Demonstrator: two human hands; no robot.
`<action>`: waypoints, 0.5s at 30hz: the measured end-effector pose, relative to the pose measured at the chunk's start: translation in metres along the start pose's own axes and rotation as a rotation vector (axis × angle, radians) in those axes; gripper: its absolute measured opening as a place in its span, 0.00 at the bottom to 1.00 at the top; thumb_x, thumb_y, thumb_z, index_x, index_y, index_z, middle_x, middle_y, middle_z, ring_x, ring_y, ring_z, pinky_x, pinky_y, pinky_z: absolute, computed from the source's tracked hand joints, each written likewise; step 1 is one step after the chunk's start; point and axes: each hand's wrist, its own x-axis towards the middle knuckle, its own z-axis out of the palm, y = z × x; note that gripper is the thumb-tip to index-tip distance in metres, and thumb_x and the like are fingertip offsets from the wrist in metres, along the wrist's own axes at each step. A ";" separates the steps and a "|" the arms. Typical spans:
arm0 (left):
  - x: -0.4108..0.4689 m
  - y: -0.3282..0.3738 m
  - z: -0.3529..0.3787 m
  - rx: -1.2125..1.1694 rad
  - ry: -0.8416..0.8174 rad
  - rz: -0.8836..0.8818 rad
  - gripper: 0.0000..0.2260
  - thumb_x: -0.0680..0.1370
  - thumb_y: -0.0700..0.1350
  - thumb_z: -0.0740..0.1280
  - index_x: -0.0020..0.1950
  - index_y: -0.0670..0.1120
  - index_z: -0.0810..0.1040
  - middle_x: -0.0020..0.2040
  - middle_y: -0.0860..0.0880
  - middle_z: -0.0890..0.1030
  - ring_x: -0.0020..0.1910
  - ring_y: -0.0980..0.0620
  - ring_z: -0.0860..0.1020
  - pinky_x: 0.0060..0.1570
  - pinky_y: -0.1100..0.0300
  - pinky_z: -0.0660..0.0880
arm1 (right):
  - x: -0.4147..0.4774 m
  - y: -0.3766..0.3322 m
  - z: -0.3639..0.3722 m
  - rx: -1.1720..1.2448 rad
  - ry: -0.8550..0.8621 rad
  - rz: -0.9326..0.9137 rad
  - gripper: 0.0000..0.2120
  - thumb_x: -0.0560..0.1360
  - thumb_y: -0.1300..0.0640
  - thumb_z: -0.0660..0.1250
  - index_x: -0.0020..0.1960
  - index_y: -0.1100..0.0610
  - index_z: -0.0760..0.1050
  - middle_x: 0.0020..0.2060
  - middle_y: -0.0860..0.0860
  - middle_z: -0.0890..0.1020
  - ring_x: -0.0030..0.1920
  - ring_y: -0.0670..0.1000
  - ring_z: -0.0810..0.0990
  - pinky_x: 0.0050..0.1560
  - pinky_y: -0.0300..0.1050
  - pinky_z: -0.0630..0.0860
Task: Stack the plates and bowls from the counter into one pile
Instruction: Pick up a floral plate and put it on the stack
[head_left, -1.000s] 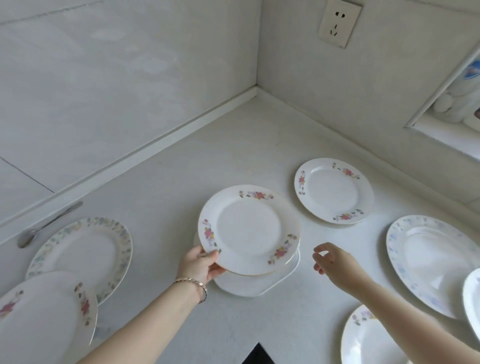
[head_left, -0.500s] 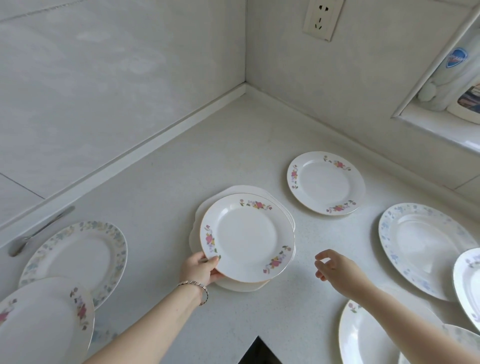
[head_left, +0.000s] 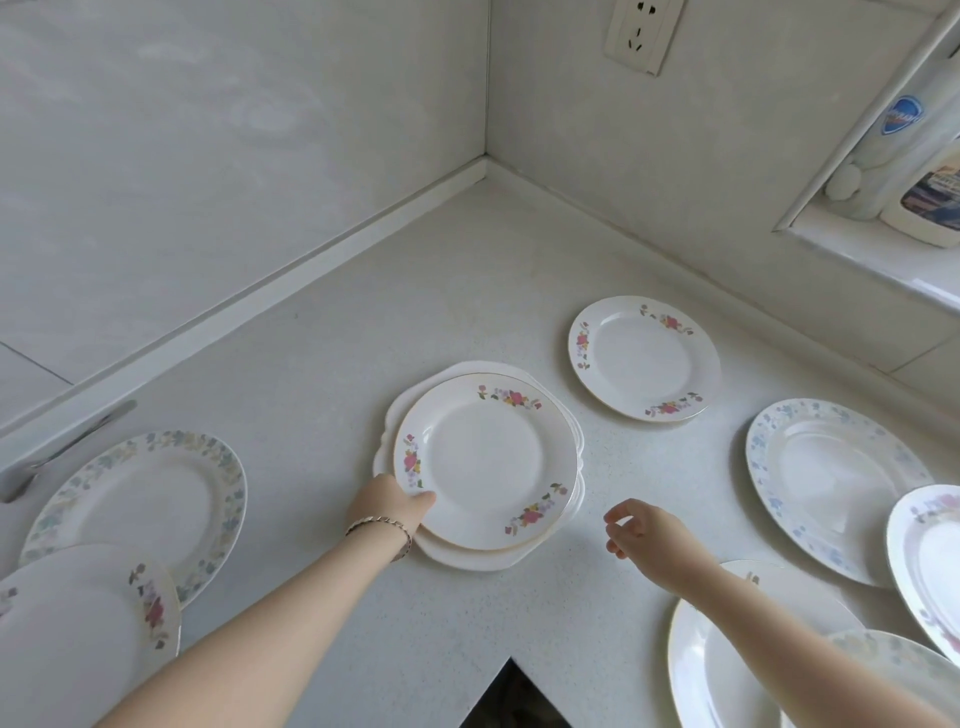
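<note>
Two plates form the pile: flowered plate (head_left: 485, 462) on scalloped plate (head_left: 470, 560), its rim pinched by fingers (head_left: 423, 500) of the left hand (head_left: 387, 506); right of them, the right hand (head_left: 649, 538) curls loosely, empty.

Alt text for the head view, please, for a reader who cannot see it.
The left hand grips the edge of a pink-flowered plate on top of a plain white plate on a corner counter; the right hand hovers empty beside it. Other plates lie around.
</note>
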 end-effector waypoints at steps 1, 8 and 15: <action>-0.001 0.002 -0.001 0.072 0.018 0.007 0.14 0.73 0.51 0.65 0.48 0.41 0.78 0.41 0.44 0.82 0.38 0.44 0.78 0.37 0.61 0.72 | 0.000 0.001 0.001 0.007 -0.001 0.000 0.04 0.78 0.57 0.59 0.51 0.51 0.71 0.37 0.46 0.81 0.38 0.45 0.79 0.37 0.35 0.73; -0.004 0.003 0.008 0.343 0.185 0.074 0.26 0.76 0.55 0.61 0.69 0.43 0.62 0.67 0.42 0.69 0.64 0.43 0.71 0.53 0.53 0.73 | 0.003 0.011 0.007 0.062 0.005 0.017 0.04 0.78 0.58 0.60 0.50 0.52 0.72 0.36 0.47 0.81 0.38 0.45 0.80 0.36 0.34 0.73; 0.015 -0.004 0.018 0.327 0.135 0.161 0.34 0.79 0.57 0.56 0.78 0.47 0.43 0.79 0.50 0.43 0.78 0.50 0.51 0.72 0.53 0.59 | 0.031 0.006 -0.002 0.691 0.089 0.300 0.05 0.77 0.63 0.60 0.50 0.62 0.74 0.34 0.55 0.80 0.33 0.51 0.78 0.32 0.39 0.77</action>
